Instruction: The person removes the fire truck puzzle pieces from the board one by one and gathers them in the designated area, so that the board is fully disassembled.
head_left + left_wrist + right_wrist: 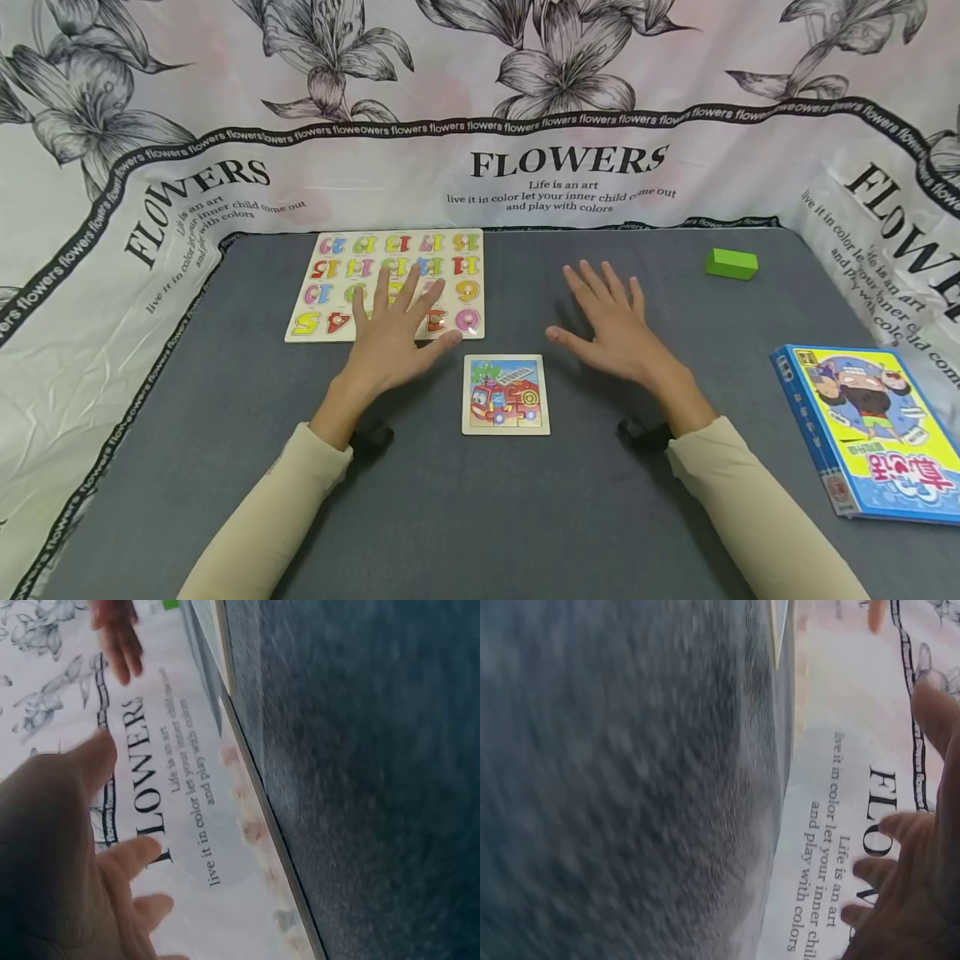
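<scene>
In the head view the left hand (393, 333) is held with its fingers spread above the near part of a number board (297, 327), covering some of its colourful numbers. The right hand (611, 329), fingers also spread, hovers over the grey cloth to the right. Neither hand holds anything. Between and slightly nearer than the hands lies a small square fire-truck puzzle (506, 396) in a pale frame. The left wrist view shows the left hand (82, 855) off the surface; the right wrist view shows the right hand (907, 877) likewise raised.
A green block (732, 264) lies at the back right of the grey table (525, 517). A blue and yellow box (870, 433) lies at the right edge. White flower-printed cloth (360, 179) stands behind the table and along its sides.
</scene>
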Demonstrator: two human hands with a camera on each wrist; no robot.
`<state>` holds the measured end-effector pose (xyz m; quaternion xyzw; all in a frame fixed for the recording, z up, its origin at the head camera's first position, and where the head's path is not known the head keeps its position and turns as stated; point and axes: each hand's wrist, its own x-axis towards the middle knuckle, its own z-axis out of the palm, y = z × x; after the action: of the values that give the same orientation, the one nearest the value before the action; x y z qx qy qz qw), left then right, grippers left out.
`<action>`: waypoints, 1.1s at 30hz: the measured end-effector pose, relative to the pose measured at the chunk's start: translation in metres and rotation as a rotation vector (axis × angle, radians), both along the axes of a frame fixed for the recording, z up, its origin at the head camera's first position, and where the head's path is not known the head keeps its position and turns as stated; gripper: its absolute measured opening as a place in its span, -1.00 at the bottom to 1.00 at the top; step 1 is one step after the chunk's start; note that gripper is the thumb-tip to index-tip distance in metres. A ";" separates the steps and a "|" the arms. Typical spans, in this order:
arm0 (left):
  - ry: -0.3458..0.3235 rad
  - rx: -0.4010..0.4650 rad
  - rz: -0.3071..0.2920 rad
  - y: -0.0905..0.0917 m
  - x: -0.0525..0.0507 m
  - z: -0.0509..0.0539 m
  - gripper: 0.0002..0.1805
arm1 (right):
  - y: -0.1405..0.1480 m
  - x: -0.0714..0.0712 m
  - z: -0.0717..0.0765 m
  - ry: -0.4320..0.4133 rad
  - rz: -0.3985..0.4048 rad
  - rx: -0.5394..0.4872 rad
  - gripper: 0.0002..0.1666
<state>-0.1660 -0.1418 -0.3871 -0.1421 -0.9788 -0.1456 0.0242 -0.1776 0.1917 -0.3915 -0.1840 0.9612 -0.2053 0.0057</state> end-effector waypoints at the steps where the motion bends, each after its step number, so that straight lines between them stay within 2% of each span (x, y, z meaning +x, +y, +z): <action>1: -0.012 0.010 -0.026 0.000 0.002 0.000 -0.07 | -0.001 0.001 -0.001 -0.015 0.029 -0.018 0.15; 8: -0.094 0.004 -0.244 0.002 0.014 -0.003 -0.06 | -0.007 0.012 -0.005 -0.142 0.183 -0.084 0.24; 12: -0.126 -0.031 -0.322 0.005 0.021 -0.005 0.02 | -0.009 0.018 -0.007 -0.174 0.236 -0.095 0.29; 21: -0.214 -0.071 -0.348 0.007 0.029 -0.009 0.25 | -0.016 0.032 -0.012 -0.189 0.320 -0.053 0.39; 25: -0.204 -0.064 -0.360 0.006 0.030 -0.012 0.28 | -0.019 0.037 -0.014 -0.195 0.337 -0.031 0.45; 33: -0.201 -0.059 -0.374 0.008 0.028 -0.015 0.25 | -0.018 0.038 -0.017 -0.181 0.334 -0.025 0.42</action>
<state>-0.1384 -0.1340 -0.4026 -0.3068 -0.9366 -0.1325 -0.1051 -0.1393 0.1738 -0.4089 -0.3219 0.9102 -0.2293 0.1237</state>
